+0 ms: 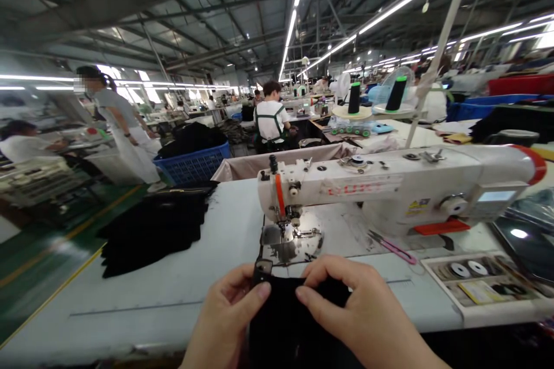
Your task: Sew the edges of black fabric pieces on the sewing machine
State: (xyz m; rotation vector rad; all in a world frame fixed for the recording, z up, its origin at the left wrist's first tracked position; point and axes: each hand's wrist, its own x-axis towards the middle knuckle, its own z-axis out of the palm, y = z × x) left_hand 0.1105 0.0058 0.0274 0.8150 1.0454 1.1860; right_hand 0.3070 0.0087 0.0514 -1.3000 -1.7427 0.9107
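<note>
A black fabric piece point(285, 323) hangs between my two hands at the front edge of the table, just before the sewing machine's needle area. My left hand point(236, 305) pinches its upper left corner, where a small dark tab or buckle-like part point(264, 267) stands up. Thumb and fingers of my right hand point(346, 294) pinch the top edge on the right. The white sewing machine point(372, 184) stands behind, its needle and metal plate point(283, 245) a little beyond my hands. At the left of the table lies a stack of black pieces point(156, 230).
Pink-handled snips point(393, 247) lie right of the needle plate, near a tray point(459, 308) of bobbins. Beyond the table are a blue basket point(194, 164) of dark fabric, thread cones point(354, 99), a seated person point(270, 118) and a standing person point(119, 121).
</note>
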